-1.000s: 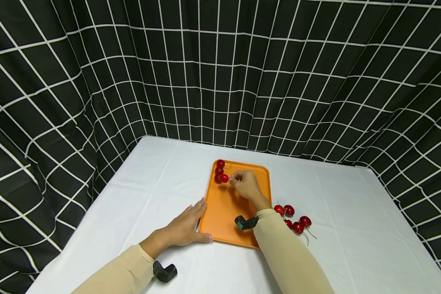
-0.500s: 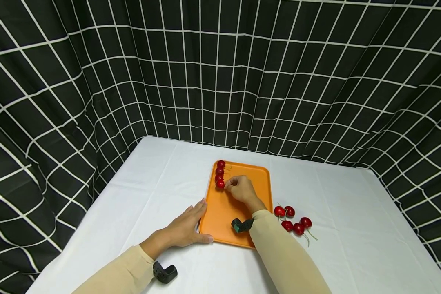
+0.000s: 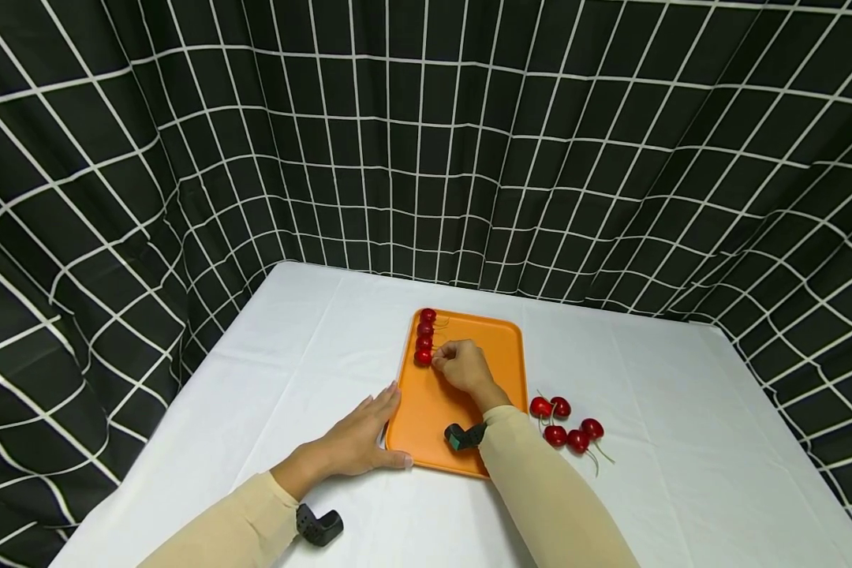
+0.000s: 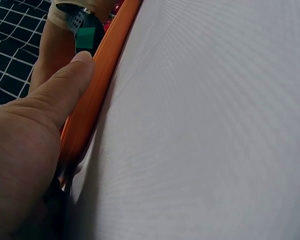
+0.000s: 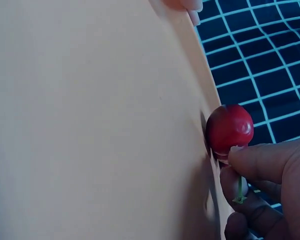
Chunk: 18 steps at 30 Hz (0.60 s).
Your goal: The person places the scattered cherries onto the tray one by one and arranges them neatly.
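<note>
An orange tray (image 3: 440, 422) lies on the white table. Along its left edge runs a column of red cherries (image 3: 424, 330), their stems toward the right. My right hand (image 3: 466, 369) is over the tray and pinches the stem of the nearest cherry (image 3: 423, 357). In the right wrist view this cherry (image 5: 231, 127) sits close to the tray surface, its green stem (image 5: 240, 190) between thumb and finger. With fingers straight, my left hand (image 3: 355, 435) rests against the tray's lower left corner. The left wrist view has its thumb (image 4: 65, 87) on the orange rim (image 4: 97, 82).
Several more cherries with stems (image 3: 566, 426) lie on the white tablecloth (image 3: 681, 442) right of the tray, beside my right forearm. A black curtain with a white grid (image 3: 426, 142) hangs behind the table and along both sides. Each wrist wears a dark camera band (image 3: 319, 526).
My right hand has moved slightly left and toward me, bringing its cherry down to the near end of the column. The left hand has stayed in place on the tray.
</note>
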Each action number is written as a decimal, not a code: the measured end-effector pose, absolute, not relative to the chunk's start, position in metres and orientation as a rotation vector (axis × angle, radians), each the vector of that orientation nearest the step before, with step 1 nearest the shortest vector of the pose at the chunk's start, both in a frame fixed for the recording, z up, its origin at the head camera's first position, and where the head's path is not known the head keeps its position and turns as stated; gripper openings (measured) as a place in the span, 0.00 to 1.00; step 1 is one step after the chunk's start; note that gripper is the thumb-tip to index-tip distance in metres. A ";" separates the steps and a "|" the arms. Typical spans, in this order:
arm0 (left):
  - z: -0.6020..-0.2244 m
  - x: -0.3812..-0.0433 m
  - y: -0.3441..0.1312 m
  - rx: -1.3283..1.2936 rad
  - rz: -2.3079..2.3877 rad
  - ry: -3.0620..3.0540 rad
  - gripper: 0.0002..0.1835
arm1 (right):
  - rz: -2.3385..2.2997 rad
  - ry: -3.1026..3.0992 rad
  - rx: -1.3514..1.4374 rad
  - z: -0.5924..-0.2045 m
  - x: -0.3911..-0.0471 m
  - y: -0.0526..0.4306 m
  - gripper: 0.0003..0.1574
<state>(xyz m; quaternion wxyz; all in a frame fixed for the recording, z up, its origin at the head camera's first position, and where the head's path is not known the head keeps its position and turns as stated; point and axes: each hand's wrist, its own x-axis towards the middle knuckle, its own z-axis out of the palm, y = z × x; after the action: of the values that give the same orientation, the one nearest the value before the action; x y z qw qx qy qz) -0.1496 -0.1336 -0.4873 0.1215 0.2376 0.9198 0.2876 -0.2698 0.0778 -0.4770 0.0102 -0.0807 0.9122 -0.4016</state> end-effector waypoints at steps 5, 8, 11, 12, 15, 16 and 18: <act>-0.487 -0.150 -0.134 0.691 0.837 2.684 0.62 | -1.256 2.843 -0.243 -0.478 -0.270 0.077 0.04; -0.488 -0.150 -0.133 0.688 0.834 2.684 0.62 | -1.268 2.839 -0.248 -0.478 -0.269 0.078 0.03; -0.488 -0.150 -0.133 0.687 0.833 2.686 0.62 | -1.281 2.834 -0.257 -0.478 -0.269 0.079 0.03; -0.488 -0.150 -0.133 0.688 0.831 2.687 0.62 | -1.283 2.833 -0.261 -0.478 -0.268 0.079 0.03; -0.487 -0.150 -0.133 0.692 0.829 2.690 0.62 | -1.287 2.829 -0.268 -0.478 -0.268 0.080 0.03; -0.487 -0.150 -0.133 0.692 0.828 2.691 0.62 | -1.286 2.828 -0.270 -0.477 -0.268 0.080 0.03; -0.488 -0.150 -0.133 0.689 0.829 2.689 0.62 | -1.278 2.824 -0.276 -0.477 -0.267 0.081 0.02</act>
<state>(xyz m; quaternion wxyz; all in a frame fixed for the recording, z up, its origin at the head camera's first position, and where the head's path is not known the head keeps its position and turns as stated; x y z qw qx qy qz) -0.1500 -0.1327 -0.4875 0.1221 0.2361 0.9212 0.2841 -0.2675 0.0807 -0.4770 0.0148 -0.0886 0.9074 -0.4107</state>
